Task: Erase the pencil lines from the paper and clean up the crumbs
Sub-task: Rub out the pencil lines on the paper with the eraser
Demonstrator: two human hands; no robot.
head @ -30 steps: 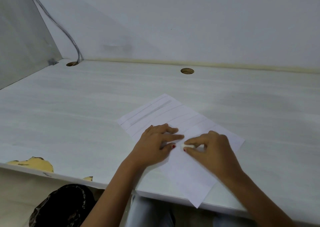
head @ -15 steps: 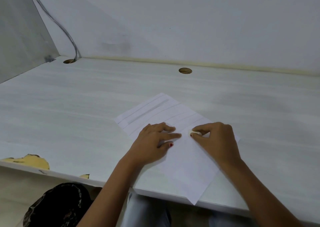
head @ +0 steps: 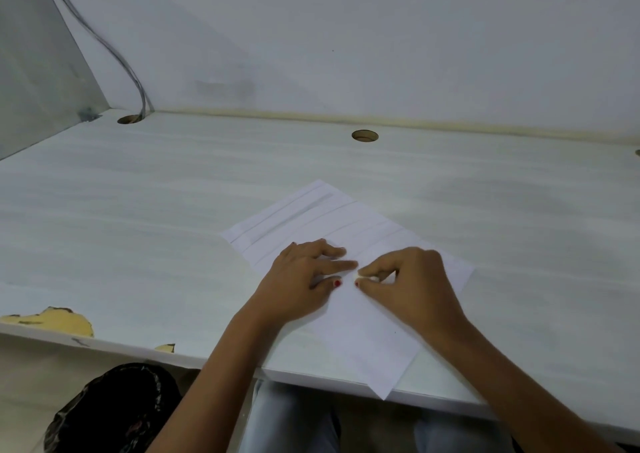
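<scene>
A white sheet of paper lies at an angle on the desk, its near corner hanging over the front edge. Faint pencil lines cross its far half. My left hand lies flat on the sheet with fingers spread, pressing it down. My right hand pinches a small white eraser between thumb and fingers, its tip against the paper just beside my left fingertips. I cannot make out any crumbs.
The pale desk has two round cable holes, one at the back middle and one at the back left with a grey cable. Chipped yellow patches mark the front edge. A dark patterned bag sits below.
My right hand slid the eraser away along the paper, then back toward my left fingertips. The left hand has kept its place on the sheet.
</scene>
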